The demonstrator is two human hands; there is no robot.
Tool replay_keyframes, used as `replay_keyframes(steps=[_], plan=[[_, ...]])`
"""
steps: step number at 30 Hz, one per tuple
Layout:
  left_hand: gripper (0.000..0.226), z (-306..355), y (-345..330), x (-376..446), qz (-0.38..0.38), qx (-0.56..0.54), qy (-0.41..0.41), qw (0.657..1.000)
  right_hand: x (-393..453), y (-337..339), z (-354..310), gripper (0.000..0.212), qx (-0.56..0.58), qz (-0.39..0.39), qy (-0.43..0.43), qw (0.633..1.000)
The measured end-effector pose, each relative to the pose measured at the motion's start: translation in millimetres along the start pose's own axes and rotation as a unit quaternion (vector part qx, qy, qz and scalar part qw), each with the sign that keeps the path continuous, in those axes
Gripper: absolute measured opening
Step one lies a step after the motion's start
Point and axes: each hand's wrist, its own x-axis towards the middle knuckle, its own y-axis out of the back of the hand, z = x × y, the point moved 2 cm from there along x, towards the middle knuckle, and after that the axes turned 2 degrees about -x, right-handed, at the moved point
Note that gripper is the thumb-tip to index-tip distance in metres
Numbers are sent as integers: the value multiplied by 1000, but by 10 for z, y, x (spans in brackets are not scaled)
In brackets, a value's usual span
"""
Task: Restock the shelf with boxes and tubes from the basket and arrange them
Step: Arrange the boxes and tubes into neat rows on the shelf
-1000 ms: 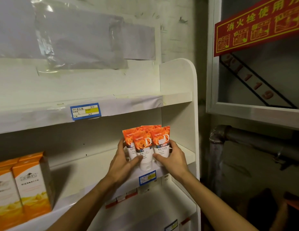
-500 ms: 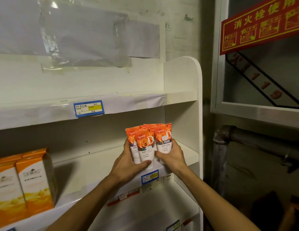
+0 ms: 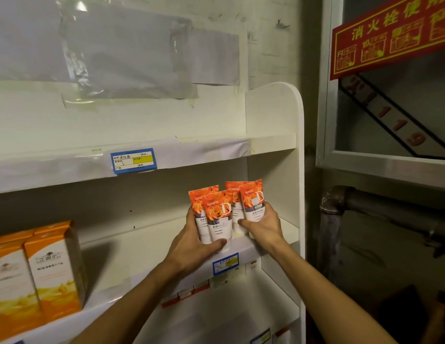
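Several orange-and-white tubes with a rose print stand upright, caps down, at the right end of the middle shelf (image 3: 151, 247). My left hand (image 3: 191, 247) grips the left pair of tubes (image 3: 216, 214), thumb across the front one's base. My right hand (image 3: 263, 227) grips the right pair of tubes (image 3: 251, 202), fingers wrapped round the outer side. A narrow gap separates the two pairs. The basket is out of view.
Orange-and-white boxes (image 3: 52, 269) stand at the shelf's left end. A white side panel (image 3: 298, 184) closes the shelf just right of the tubes. Blue price labels (image 3: 133, 160) mark the shelf edges. A dark pipe (image 3: 340, 202) and a hydrant cabinet (image 3: 390, 95) lie to the right.
The tight cluster of tubes has split into two pairs; my right hand drew its pair rightward toward the side panel while my left hand kept its pair in place.
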Motion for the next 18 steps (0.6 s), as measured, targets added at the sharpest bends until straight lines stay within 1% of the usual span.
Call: replay_keyframes(steps=[4, 6, 7, 11, 15, 18], plan=[[102, -21, 0, 19, -3, -4, 2, 1000, 113, 156, 10, 57, 15, -42, -11, 999], [102, -23, -3, 33, -2, -3, 3, 1000, 99, 149, 16, 58, 5, -48, -9, 999], [101, -24, -4, 39, -2, -2, 3, 1000, 75, 123, 23, 58, -6, -39, -7, 999], [99, -23, -12, 37, -1, -3, 4, 1000, -88, 55, 60, 61, -60, 42, -2, 997], [100, -15, -2, 30, -1, 0, 7, 1000, -203, 46, 127, 55, -44, 33, 17, 998], [101, -7, 9, 33, -2, 1, 4, 1000, -241, 112, 141, 53, -90, 26, 59, 994]])
